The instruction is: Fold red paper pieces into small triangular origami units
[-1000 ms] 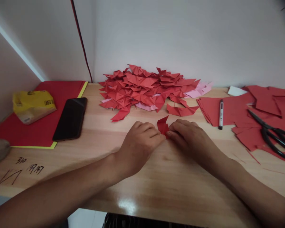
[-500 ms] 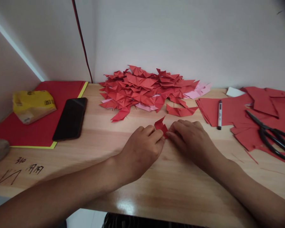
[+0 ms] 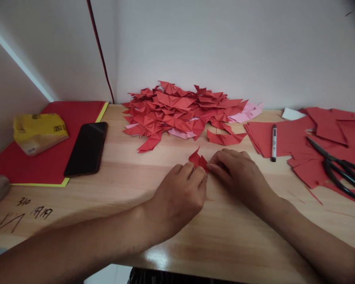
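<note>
A small piece of folded red paper (image 3: 197,159) is held between both hands over the middle of the table, its pointed corners sticking up. My left hand (image 3: 182,193) is closed on its near left part, with the fingers covering much of it. Pinching the right edge is my right hand (image 3: 236,169), thumb and forefinger together. Just beyond the hands lies a single folded red paper piece (image 3: 226,138). Behind it rises a heap of folded red paper pieces (image 3: 174,106), with some pink ones (image 3: 248,112) among them.
At right, cut red paper sheets (image 3: 286,134) carry a marker (image 3: 273,142) and black-handled scissors (image 3: 340,167). On the left, a black phone (image 3: 85,149) and a yellow packet (image 3: 41,132) rest on large red sheets (image 3: 23,165). A wall (image 3: 225,47) closes off the back.
The left hand has shifted slightly toward me, its fingers turned over the folded paper. The paper's upright tip has tilted left and lower. The right hand has barely moved.
</note>
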`<state>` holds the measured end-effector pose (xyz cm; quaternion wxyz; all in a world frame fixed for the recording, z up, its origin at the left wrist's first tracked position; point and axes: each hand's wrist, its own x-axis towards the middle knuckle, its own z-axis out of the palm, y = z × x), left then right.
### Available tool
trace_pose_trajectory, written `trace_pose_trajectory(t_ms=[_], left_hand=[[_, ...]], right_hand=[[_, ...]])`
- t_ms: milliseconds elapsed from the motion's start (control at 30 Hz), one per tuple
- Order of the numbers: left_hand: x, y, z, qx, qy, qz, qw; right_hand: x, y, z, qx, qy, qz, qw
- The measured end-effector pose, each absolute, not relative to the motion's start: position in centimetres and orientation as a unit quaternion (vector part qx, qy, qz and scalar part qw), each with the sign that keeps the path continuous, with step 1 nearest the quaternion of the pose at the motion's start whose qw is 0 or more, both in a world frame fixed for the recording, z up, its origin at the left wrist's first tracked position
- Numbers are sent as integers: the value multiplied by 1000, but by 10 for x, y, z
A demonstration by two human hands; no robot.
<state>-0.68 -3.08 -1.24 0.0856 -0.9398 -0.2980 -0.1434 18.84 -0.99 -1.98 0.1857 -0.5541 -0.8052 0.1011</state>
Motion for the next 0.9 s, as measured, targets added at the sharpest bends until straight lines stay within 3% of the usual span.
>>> trace_pose_trajectory(t_ms=[367, 700, 900], left_hand=[[-17, -12, -16, -909, -350, -215, -69], [-15, -18, -8, -943, -292, -153, 50], [-13, -21, -7, -947, -288, -130, 63]], right_hand=[[193, -10, -16, -529, -813, 127, 205], [188, -7, -16, -546, -817, 92, 162], [186, -9, -18, -554, -815, 68, 154]])
